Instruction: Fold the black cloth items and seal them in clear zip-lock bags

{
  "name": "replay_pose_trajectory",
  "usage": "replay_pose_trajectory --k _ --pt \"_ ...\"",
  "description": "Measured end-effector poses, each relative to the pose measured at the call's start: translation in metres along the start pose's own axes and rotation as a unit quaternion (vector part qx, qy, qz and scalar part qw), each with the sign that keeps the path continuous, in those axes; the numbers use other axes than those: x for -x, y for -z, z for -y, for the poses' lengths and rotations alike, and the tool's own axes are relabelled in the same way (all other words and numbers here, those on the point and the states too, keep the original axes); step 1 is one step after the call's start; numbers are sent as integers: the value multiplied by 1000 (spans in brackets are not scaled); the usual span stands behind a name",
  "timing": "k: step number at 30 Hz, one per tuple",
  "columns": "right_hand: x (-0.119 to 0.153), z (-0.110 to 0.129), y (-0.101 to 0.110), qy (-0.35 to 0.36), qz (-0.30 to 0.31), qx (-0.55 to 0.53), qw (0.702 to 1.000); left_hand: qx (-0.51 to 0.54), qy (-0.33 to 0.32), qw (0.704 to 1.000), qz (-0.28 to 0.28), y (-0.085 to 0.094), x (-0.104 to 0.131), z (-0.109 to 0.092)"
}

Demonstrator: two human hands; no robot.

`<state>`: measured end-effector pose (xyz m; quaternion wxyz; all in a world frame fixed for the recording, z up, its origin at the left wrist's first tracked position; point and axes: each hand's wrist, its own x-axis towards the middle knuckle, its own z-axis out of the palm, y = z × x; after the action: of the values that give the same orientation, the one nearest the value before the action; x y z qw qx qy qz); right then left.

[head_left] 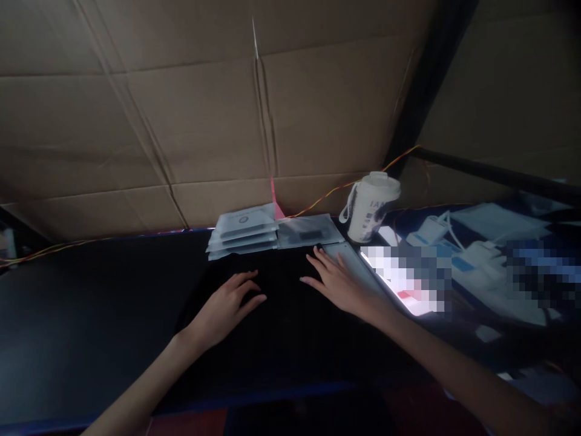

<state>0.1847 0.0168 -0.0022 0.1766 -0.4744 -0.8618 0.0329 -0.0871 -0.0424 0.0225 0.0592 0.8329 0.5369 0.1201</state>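
My left hand (pixel 229 303) rests palm down on a black, cloth-like piece (pixel 276 315), fingers spread and slightly bent. To its right, my right hand (pixel 336 281) lies with fingers apart at the edge of the same black piece, close to a flat pale grey strip or bag (pixel 358 266). Neither hand holds anything. Just beyond the hands is a stack of frosted zip bags (pixel 245 224). A flat translucent bag (pixel 311 230) with something dark in it lies beside that stack. The black piece's outline is hard to make out against the dark tabletop (pixel 91 315).
A lidded white cup (pixel 374 206) with a strap stands behind my right hand. Beside it lies a bright-screened device (pixel 415 303), partly blurred out. White chargers (pixel 431 230) and cables crowd the right side. A cardboard wall (pixel 204 121) closes off the back, with a red-yellow wire (pixel 327 197) along it.
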Motion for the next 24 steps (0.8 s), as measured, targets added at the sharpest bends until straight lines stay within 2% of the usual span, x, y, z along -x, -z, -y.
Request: replay_pose_trajectory --k 4,9,16,24 --pt "16 19 10 14 -5 -16 1000 12 -25 1000 6 -4 4 -12" --pt "48 45 4 41 20 -70 997 -25 -42 999 19 -19 10 -3" --pt "61 37 -3 69 16 -64 995 -46 -46 998 10 -22 15 8" --pt "62 35 2 77 51 -28 995 -37 -35 998 42 -14 23 19"
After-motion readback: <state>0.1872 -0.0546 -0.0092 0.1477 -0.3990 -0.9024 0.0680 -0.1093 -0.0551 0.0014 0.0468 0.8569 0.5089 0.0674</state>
